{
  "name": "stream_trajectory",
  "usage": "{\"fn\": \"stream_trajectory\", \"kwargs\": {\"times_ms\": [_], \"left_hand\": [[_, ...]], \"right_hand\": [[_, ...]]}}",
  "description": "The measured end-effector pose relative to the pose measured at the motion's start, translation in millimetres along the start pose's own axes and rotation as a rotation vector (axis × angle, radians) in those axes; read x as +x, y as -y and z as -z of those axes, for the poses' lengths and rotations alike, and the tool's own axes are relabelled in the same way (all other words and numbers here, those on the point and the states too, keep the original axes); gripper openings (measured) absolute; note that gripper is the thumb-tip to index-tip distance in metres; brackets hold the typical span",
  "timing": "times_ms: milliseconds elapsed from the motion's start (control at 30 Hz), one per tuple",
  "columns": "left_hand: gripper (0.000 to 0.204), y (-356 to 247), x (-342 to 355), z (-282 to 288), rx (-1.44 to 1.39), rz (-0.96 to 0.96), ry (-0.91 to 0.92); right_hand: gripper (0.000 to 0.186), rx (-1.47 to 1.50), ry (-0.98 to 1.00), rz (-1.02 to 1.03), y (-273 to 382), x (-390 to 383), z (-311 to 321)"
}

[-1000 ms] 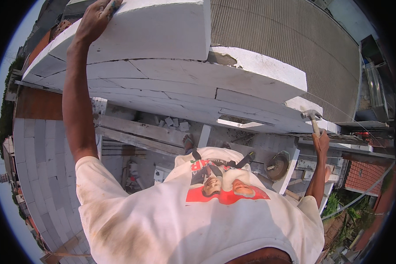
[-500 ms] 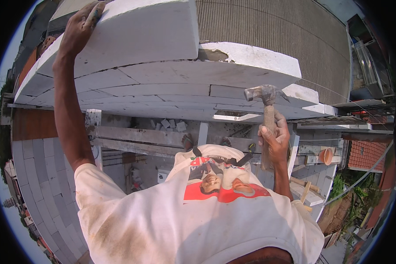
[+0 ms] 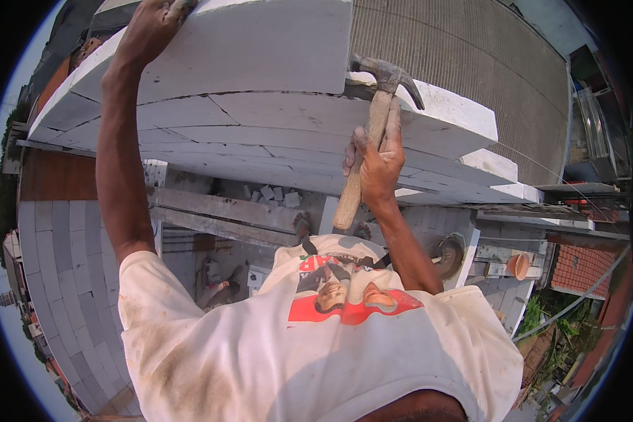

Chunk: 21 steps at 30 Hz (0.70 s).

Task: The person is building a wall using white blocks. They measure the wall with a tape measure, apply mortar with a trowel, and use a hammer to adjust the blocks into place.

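My right hand (image 3: 383, 165) is closed round the wooden handle of a claw hammer (image 3: 383, 109). The hammer's striking face is at the right end of a large white block (image 3: 246, 53); whether it touches cannot be told. My left hand (image 3: 150, 29) lies over the block's top left edge, dusty fingers stretched along it and partly cut off by the picture's upper edge. The block sits on the wall's upper course of white blocks (image 3: 295, 112). Grey mortar shows behind the hammer head, where the lower course (image 3: 454, 109) continues to the right in steps.
Beyond the wall lies a grey corrugated roof (image 3: 464, 63). Below, planks (image 3: 225, 218) run under my feet, high above a floor with broken block pieces (image 3: 280, 195). Another block wall (image 3: 63, 260) stands left. An orange pot (image 3: 518, 266) rests on boards at right.
My right hand has swung the hammer up and left, from out by the wall's right part to the large block's right end. My left hand stays on the block; the view has shifted slightly.
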<state>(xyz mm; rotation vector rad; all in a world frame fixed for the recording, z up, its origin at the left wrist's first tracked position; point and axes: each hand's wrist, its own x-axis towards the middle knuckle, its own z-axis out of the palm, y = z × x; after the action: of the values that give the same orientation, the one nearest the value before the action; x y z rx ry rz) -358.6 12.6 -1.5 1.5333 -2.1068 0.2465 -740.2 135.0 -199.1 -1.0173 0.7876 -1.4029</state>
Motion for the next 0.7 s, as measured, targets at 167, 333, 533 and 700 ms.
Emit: {"fn": "stream_trajectory", "kwargs": {"times_ms": [167,333,533,700], "left_hand": [[0.051,1.5,-0.7,-0.4,-0.012,0.006,0.001],[0.050,1.2,-0.9,-0.3,-0.027,0.008,0.006],[0.050,1.1,1.7,-2.9,-0.040,0.005,-0.001],[0.049,-1.3,2.0,-5.3,-0.052,0.007,0.001]], "right_hand": [[0.085,0.121,-0.172,0.064,6.1,-0.1,-8.7],[0.085,0.060,-0.052,-0.028,2.2,0.1,-2.2],[0.082,-0.029,-0.005,-0.028,0.6,-0.2,5.7],[0.083,-0.013,-0.107,0.049,-8.1,0.9,0.6]]}}
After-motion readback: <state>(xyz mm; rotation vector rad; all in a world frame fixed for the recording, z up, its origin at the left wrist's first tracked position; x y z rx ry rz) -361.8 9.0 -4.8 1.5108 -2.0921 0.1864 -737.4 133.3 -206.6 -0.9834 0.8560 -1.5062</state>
